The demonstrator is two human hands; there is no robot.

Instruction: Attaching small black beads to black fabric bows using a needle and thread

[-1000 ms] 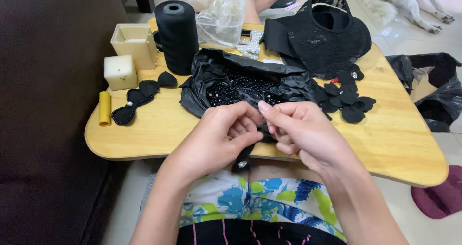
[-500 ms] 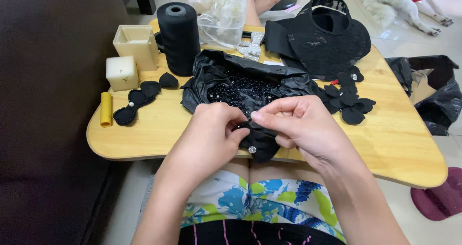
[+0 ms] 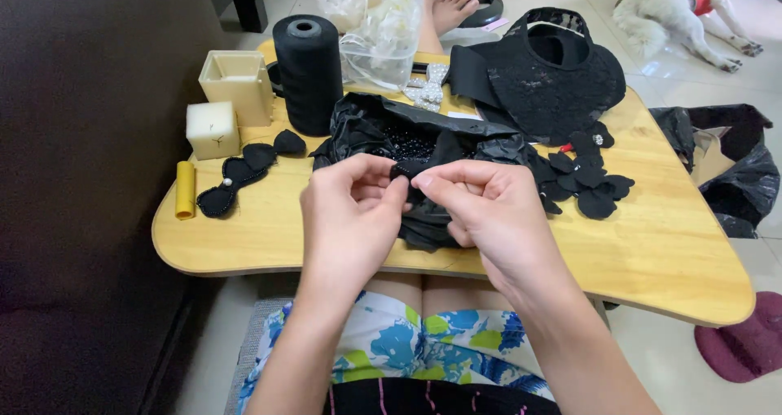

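left hand [image 3: 350,219] + right hand [image 3: 489,211] | both grips pinching small black fabric piece [image 3: 409,169] | crumpled, dark, matte | black bead bag [image 3: 423,138] just beyond, on counter [image 3: 652,252]

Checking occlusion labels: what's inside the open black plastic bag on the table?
Small shiny black beads show in the black plastic bag. The left hand, right hand and their black fabric piece cover its near part.
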